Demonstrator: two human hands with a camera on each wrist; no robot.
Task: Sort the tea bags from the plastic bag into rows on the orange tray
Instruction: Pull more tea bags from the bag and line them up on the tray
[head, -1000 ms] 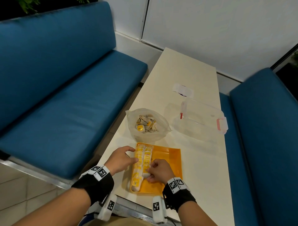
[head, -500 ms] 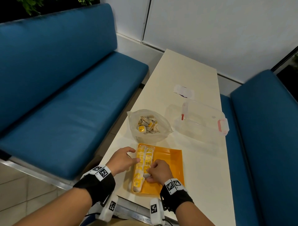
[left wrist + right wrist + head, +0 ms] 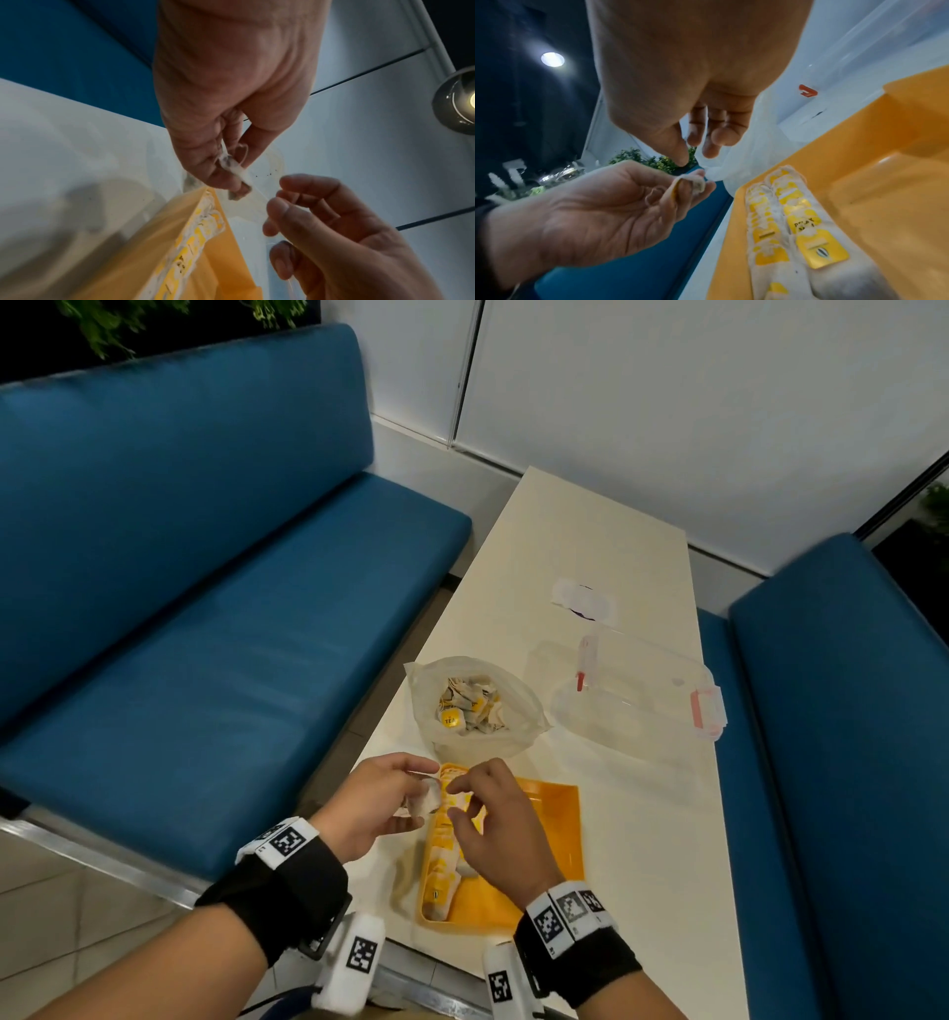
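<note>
I see two rows of tea bags lying along the left side of the orange tray, their long axes running from the near rim toward the plastic bag beyond the far rim. My left hand hovers over the tray's far left corner, fingers curled, pinching a single tea bag; which way that bag points I cannot tell. My right hand is just beside it, thumb and forefinger nearly together at the bag's edge; whether they grip its string I cannot tell. More loose tea bags sit inside the plastic bag on the table.
</note>
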